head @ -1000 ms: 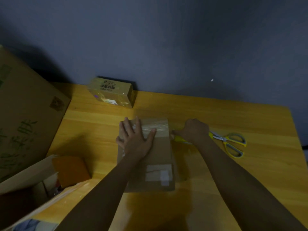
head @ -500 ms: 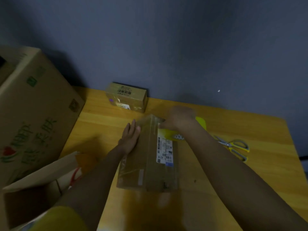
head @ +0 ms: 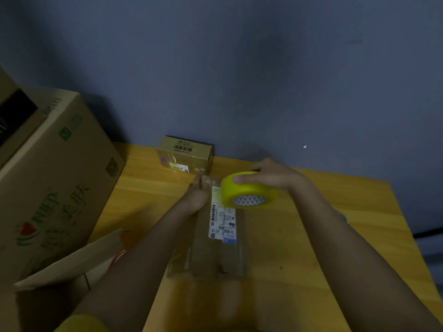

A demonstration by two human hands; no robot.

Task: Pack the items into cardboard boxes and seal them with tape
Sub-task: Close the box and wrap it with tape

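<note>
Right hand [head: 273, 174] grips round tape roll [head: 248, 190].

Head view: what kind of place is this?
Probably a small home packing corner: a wooden table against a bare wall, a large printed carton beside it, a taped parcel at the back.

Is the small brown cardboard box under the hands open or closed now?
Closed. The small brown cardboard box lies flat on the yellow wooden table, its label-bearing top shows no raised flaps, and shiny tape already crosses its near end.
</note>
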